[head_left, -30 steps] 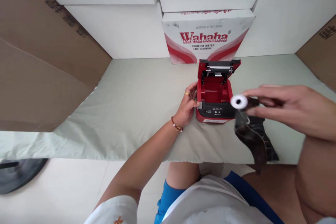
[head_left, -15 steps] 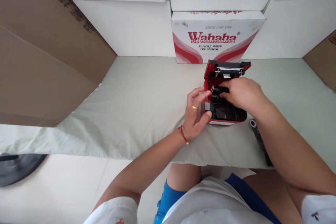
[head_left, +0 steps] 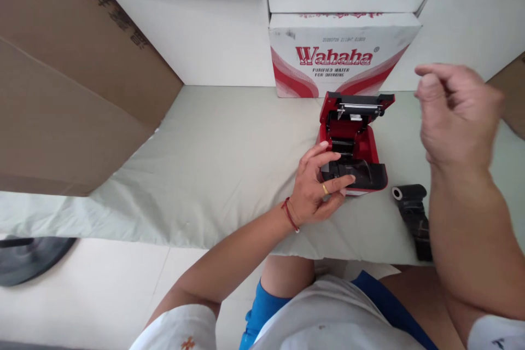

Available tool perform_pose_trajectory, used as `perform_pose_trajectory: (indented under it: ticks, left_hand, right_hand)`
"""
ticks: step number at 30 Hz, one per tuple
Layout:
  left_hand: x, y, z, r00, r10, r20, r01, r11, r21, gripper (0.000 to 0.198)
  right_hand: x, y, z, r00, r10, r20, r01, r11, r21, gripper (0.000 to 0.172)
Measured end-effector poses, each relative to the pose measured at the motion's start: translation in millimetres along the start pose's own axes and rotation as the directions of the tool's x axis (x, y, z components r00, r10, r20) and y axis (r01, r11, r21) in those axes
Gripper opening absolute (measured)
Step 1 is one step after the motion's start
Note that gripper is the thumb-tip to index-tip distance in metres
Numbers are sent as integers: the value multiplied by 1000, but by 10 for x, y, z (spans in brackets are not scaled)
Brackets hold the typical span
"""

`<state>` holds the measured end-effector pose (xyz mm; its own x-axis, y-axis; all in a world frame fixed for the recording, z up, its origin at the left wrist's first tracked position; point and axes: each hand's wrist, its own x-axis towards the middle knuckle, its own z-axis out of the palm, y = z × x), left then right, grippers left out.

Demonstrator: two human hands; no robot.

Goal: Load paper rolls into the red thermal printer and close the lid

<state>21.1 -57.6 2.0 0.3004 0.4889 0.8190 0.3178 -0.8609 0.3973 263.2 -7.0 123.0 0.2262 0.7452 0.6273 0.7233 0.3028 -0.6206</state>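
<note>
A small red and black printer [head_left: 374, 142] stands on the cloth with its lid [head_left: 361, 103] raised. Inside it, a black ribbon roll [head_left: 343, 145] lies across the back, and dark shiny film shows in front. My left hand [head_left: 318, 183] rests over the printer's left front with fingers spread, touching the black front part. My right hand [head_left: 459, 112] is in the air to the right of the printer, fingers curled, with nothing visible in them. Below it, a second black ribbon roll [head_left: 411, 192] with a white core lies on the cloth, its loose film trailing toward the front edge.
A Wahaba-style white and red water carton, lettered Wahaha [head_left: 340, 57], stands right behind the printer. White boxes [head_left: 205, 38] form a wall at the back. A big brown carton [head_left: 82, 104] occupies the left. The green-grey cloth [head_left: 221, 164] ends at the table's front edge.
My right hand has left the roll inside the printer and risen to the right. My left hand has shifted right, onto the printer's front. The loose ribbon roll is now less covered.
</note>
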Motion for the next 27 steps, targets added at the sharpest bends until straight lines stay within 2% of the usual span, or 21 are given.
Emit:
perform_pose_trajectory:
  ticks: [1, 3, 5, 9, 12, 14, 16, 18, 20, 23, 27]
  left_hand:
    - [3, 1, -6, 1000, -1, 1, 1, 1000, 7, 33]
    - [10, 7, -22, 1000, -6, 8, 6, 1000, 25, 33]
    - [16, 16, -35, 1000, -4, 10, 4, 999, 44, 33]
    - [22, 28, -39, 1000, 15, 0, -15, 998, 53, 33]
    - [21, 24, -19, 999, 35, -20, -33, 998, 61, 31]
    - [18, 15, -8, 998, 49, -40, -47, 998, 50, 32]
    - [16, -3, -11, 998, 35, -56, -36, 999, -9, 42]
    - [18, -35, -31, 998, -27, -60, 21, 994, -106, 56]
    - [29, -78, -60, 989, -140, -45, 129, 971, -200, 62]
    - [66, -138, -97, 958, -287, -15, 270, 917, -294, 56]
    - [127, -157, -118, 929, -369, -15, 345, 883, -318, 45]
  right_hand:
    - [11, 77, 66, 1000, 3, 18, -3, 1000, 27, 46]
    - [-12, 174, 184, 991, 40, 127, -54, 992, 111, 49]
    - [-109, 171, 221, 977, 73, 199, -107, 980, 167, 50]
    - [-465, 21, 28, 979, 59, 196, -88, 986, 144, 43]
    - [-753, 6, -131, 968, 4, 249, -36, 991, 126, 43]
    - [-915, 58, -158, 959, -38, 279, 6, 993, 115, 43]
    - [-1033, 117, -129, 961, -62, 270, 35, 994, 104, 41]
    - [-1103, 150, -76, 970, -70, 235, 47, 994, 100, 40]
    - [-1134, 152, -32, 978, -69, 199, 50, 994, 97, 41]
    - [-1149, 138, -14, 980, -70, 185, 54, 994, 92, 43]
    - [-1168, 145, -41, 981, -97, 167, 79, 991, 109, 42]
